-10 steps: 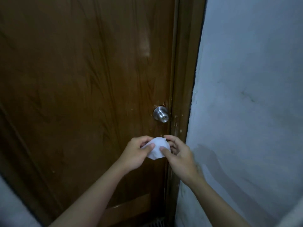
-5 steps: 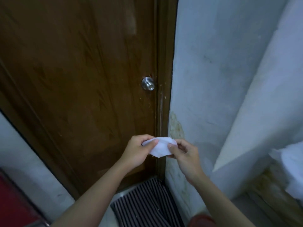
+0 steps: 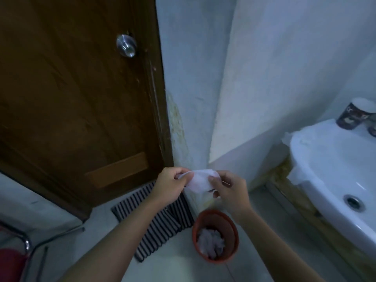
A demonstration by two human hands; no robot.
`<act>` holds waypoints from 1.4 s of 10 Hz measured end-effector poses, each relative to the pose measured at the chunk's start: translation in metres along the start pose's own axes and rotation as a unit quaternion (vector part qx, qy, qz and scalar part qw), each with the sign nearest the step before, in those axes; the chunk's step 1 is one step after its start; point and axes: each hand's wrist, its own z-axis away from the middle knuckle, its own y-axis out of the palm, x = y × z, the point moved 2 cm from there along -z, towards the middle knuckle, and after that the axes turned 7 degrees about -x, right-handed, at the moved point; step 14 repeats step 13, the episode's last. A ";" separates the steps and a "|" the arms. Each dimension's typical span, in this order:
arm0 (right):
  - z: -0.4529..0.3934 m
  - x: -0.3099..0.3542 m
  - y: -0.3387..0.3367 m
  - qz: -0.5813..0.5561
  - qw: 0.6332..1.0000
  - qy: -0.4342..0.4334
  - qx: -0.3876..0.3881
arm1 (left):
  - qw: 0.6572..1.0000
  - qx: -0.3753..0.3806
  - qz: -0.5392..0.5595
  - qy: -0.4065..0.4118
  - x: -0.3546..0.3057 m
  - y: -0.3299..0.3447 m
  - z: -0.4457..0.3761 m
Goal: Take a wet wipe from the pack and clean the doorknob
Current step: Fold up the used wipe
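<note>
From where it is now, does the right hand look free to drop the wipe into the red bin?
Probably yes. The right hand and left hand both pinch the wipe, and the open red bin sits on the floor just below, with nothing between them. The left hand would need to let go first.

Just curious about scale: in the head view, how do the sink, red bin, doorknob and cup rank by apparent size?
1. Sink, cut off by the frame
2. Red bin
3. Cup
4. Doorknob

Cup and doorknob look close; ranking unsure.
</note>
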 end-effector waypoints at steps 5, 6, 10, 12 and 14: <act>0.001 -0.183 -0.063 0.029 0.994 0.098 -0.031 | 0.995 0.038 -0.029 -0.083 0.111 0.161 0.001; -0.002 -0.233 -0.056 0.027 0.992 0.121 -0.023 | 0.995 0.042 -0.036 -0.083 0.152 0.184 -0.007; -0.024 -0.388 -0.015 0.183 0.974 0.133 -0.020 | 0.986 0.078 -0.050 -0.140 0.298 0.246 -0.035; -0.019 -0.412 -0.026 0.277 0.936 0.195 0.093 | 0.969 0.160 -0.101 -0.161 0.310 0.250 -0.024; -0.018 -0.385 -0.024 0.269 0.935 0.199 0.114 | 0.967 0.188 -0.106 -0.138 0.294 0.239 -0.021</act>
